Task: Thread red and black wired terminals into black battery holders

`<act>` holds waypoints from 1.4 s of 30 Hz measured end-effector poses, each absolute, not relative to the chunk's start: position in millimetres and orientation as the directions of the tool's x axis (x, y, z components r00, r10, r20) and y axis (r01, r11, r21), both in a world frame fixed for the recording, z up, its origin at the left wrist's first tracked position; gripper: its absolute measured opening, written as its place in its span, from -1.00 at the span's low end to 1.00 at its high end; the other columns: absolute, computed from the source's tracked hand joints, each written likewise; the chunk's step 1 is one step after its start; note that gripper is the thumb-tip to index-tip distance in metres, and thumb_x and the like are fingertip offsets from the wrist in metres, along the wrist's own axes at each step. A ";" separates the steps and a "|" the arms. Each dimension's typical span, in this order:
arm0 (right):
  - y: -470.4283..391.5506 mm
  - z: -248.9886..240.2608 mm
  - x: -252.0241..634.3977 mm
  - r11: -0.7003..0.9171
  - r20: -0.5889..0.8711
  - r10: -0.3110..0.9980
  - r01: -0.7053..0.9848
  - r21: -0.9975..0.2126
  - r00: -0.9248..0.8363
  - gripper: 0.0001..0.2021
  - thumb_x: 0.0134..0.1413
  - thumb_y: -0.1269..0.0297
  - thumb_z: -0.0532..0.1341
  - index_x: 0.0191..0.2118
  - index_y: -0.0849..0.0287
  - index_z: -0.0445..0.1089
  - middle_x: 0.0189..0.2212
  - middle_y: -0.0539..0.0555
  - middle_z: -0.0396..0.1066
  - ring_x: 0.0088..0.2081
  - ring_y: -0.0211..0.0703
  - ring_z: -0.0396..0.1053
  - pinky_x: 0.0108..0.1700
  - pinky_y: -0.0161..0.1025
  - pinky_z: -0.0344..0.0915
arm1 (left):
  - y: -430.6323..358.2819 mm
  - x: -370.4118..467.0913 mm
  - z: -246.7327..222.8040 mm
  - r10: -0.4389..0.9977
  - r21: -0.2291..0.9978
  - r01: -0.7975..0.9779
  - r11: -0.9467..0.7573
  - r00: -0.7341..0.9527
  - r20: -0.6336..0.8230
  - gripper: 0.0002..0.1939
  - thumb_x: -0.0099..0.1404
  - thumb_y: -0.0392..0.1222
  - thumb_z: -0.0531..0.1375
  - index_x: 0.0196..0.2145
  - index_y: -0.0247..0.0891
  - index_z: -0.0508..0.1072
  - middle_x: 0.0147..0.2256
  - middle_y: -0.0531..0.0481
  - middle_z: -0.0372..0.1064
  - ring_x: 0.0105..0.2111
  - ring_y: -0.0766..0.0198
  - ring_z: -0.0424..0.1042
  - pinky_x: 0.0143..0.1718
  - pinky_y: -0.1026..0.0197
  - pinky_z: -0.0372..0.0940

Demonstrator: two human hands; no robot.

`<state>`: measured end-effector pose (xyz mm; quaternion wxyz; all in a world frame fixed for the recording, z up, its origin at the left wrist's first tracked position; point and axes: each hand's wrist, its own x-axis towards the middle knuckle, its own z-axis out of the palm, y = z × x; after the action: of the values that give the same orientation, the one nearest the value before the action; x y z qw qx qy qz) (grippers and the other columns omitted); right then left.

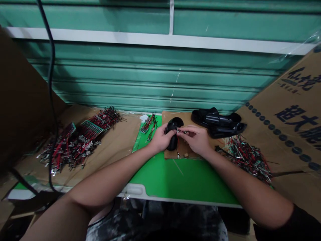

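Observation:
My left hand [161, 138] is closed around a glossy black plastic shell [172, 144], its thumb laid across the front. My right hand [197, 138] pinches a small wired part [181, 131] against the shell's right side; its exact form is too small to make out. A thin red wire [178, 147] hangs below the fingertips. Under both hands lies a piece of brown cardboard [173, 154] on the green tabletop [188, 180]. Left of the shell sits a small bunch of red and black wired parts [148, 124].
More black plastic shells [218, 122] lie at the back right. A heap of wired parts [250, 160] is on the right, a larger heap [80, 144] on the left. A dark cable [51, 83] hangs at left. Cardboard [288, 110] and a green shutter wall [150, 73] enclose the table.

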<state>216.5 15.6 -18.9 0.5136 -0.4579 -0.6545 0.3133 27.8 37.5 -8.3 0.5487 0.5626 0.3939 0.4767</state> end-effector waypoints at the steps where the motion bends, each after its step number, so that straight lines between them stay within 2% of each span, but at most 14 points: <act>1: 15.5 -18.8 216.3 0.388 0.388 0.920 0.269 -0.881 -0.057 -0.76 0.14 0.13 0.49 -0.12 0.11 0.72 -0.32 0.12 0.60 -0.43 -0.16 0.39 -0.40 -0.20 0.32 | 37.7 28.2 -8.6 0.966 0.992 -0.097 -0.075 0.241 0.097 -0.78 0.17 -0.13 0.34 -0.24 -0.28 0.56 -0.30 -0.01 0.56 -0.23 0.13 0.51 -0.04 0.14 0.37; 9: 11.6 -15.2 212.5 0.418 0.429 0.903 0.289 -0.861 -0.029 -0.79 0.16 0.14 0.46 -0.14 0.11 0.73 -0.27 0.15 0.61 -0.41 -0.16 0.41 -0.37 -0.19 0.35 | 34.8 28.3 -7.2 0.969 0.991 -0.134 -0.029 0.239 0.060 -0.76 0.16 -0.10 0.36 -0.25 -0.28 0.54 -0.37 0.03 0.51 -0.29 0.17 0.48 -0.12 0.16 0.38; 13: 10.4 -12.5 211.3 0.428 0.441 0.896 0.340 -0.837 -0.044 -0.79 0.19 0.10 0.45 -0.15 0.09 0.73 -0.32 0.12 0.60 -0.43 -0.17 0.38 -0.40 -0.21 0.32 | 32.4 28.0 -7.3 0.968 0.987 -0.163 0.001 0.249 0.040 -0.73 0.19 -0.08 0.38 -0.21 -0.27 0.55 -0.36 0.02 0.52 -0.29 0.15 0.52 -0.15 0.14 0.42; 19: 9.2 -13.0 212.6 0.415 0.433 0.900 0.394 -0.820 -0.047 -0.78 0.23 0.12 0.43 -0.10 0.09 0.71 -0.34 0.09 0.59 -0.46 -0.18 0.39 -0.41 -0.22 0.34 | 33.7 28.2 -8.2 0.970 0.987 -0.157 -0.041 0.230 0.077 -0.75 0.18 -0.13 0.39 -0.22 -0.30 0.56 -0.31 -0.01 0.54 -0.28 0.19 0.50 -0.15 0.18 0.40; 21: 8.1 -10.8 214.2 0.454 0.473 0.877 0.472 -0.756 -0.086 -0.80 0.28 0.14 0.40 -0.08 0.07 0.70 -0.32 0.09 0.61 -0.43 -0.16 0.45 -0.36 -0.20 0.39 | 34.0 28.1 -7.9 0.970 0.987 -0.155 -0.032 0.233 0.068 -0.74 0.17 -0.11 0.39 -0.22 -0.30 0.55 -0.32 0.00 0.53 -0.28 0.19 0.48 -0.17 0.18 0.39; 25: 5.8 -4.7 217.8 0.579 0.585 0.785 0.581 -0.572 -0.205 -0.80 0.39 0.18 0.30 -0.02 0.02 0.67 -0.16 0.11 0.68 -0.19 -0.05 0.61 -0.11 -0.11 0.52 | 34.0 28.5 -7.9 0.970 0.986 -0.166 -0.012 0.236 0.051 -0.72 0.16 -0.09 0.39 -0.22 -0.29 0.54 -0.35 0.02 0.51 -0.30 0.19 0.47 -0.17 0.18 0.38; 30: 3.3 -0.6 218.9 0.623 0.617 0.735 0.642 -0.447 -0.283 -0.75 0.44 0.22 0.22 0.06 0.04 0.64 -0.08 0.16 0.68 -0.07 0.01 0.63 0.01 -0.06 0.54 | 33.7 29.3 -9.7 0.971 0.982 -0.186 0.030 0.238 0.016 -0.70 0.15 -0.06 0.40 -0.23 -0.28 0.53 -0.41 0.06 0.47 -0.37 0.23 0.44 -0.25 0.20 0.36; 34: 2.5 0.1 218.5 0.640 0.627 0.724 0.622 -0.452 -0.289 -0.74 0.46 0.25 0.20 0.07 0.06 0.62 -0.08 0.16 0.67 -0.09 -0.01 0.63 0.01 -0.08 0.55 | 32.2 29.3 -10.9 0.969 0.977 -0.203 0.064 0.246 -0.012 -0.70 0.16 -0.02 0.41 -0.25 -0.25 0.51 -0.44 0.07 0.44 -0.41 0.22 0.44 -0.30 0.18 0.37; 42: 5.9 -5.1 219.5 0.626 0.611 0.749 0.576 -0.526 -0.255 -0.75 0.41 0.28 0.24 0.06 -0.01 0.64 -0.09 0.10 0.68 -0.10 -0.03 0.63 0.00 -0.08 0.54 | 31.6 28.6 -10.4 0.970 0.974 -0.218 0.059 0.242 -0.004 -0.70 0.15 -0.03 0.42 -0.25 -0.27 0.53 -0.40 0.03 0.49 -0.35 0.18 0.49 -0.23 0.15 0.42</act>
<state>219.5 5.9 -5.1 0.4413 -0.4214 -0.7862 0.0980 28.6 31.6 -10.4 0.6179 0.4893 0.3841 0.4809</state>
